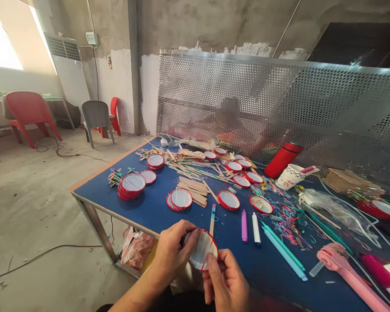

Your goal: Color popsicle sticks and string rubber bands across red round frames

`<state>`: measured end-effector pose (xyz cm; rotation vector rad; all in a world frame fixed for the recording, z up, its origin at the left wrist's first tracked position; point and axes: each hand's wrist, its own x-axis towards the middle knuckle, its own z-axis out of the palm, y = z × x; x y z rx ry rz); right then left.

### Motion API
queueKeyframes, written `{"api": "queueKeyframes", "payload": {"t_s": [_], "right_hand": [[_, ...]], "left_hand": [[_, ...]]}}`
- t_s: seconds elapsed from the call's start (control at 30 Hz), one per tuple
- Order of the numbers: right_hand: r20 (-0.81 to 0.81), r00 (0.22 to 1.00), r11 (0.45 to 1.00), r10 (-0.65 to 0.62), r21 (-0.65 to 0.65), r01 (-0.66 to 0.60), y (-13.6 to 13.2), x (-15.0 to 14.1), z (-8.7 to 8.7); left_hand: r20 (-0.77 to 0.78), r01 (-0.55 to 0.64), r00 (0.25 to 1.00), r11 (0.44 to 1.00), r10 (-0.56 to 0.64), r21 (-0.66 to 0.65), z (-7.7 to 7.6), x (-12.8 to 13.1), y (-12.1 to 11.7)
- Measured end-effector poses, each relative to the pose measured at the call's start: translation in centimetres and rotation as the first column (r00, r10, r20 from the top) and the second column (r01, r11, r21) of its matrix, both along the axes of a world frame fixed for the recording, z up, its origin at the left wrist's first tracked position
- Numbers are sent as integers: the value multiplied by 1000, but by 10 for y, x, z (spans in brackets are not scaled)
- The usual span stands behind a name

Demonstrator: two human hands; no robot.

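- The red-rimmed disc is held above the worktop's near edge, apparently there so that its face can be seen and both hands can reach its rim.
- The left hand pinches the disc's left side, thumb over the rim; its fingertips behind are hidden.
- The right hand pinches the lower right, thumb pressed flat on the pale face and fingers curled behind, probably to steady or press that part.
- Being round, the disc shows no clear long axis; its pale face turns up towards the head camera, its underside down and away.
- Just beyond its top rim, a colour-tipped wooden stick points its long axis towards the far edge, painted end farthest; whether it touches the disc I cannot tell.
- The purple marker and white marker lie right of the hands, pointing roughly from near edge to far edge, seemingly within easy reach.
- Towards the left edge, similar discs sit in a stack, perhaps to save space.
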<state>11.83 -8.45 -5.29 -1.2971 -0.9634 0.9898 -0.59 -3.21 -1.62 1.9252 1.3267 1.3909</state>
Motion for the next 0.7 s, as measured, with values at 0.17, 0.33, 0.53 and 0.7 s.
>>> {"api": "queueKeyframes", "payload": {"t_s": [0.17, 0.33, 0.53, 0.7], "right_hand": [[-54, 998, 999, 24, -24, -25, -1, 2, 6], [-70, 997, 999, 33, -34, -36, 0, 3, 5], [24, 999, 1000, -24, -9, 25, 2, 1, -1], [183, 977, 994, -105, 55, 97, 3, -4, -13]], "left_hand": [[-4, 44, 999, 998, -44, -49, -1, -4, 2], [-9, 92, 996, 994, -93, -66, -2, -5, 4], [35, 116, 993, 993, -115, -31, -4, -5, -1], [-50, 220, 974, 975, -219, 24, -1, -9, -3]]}}
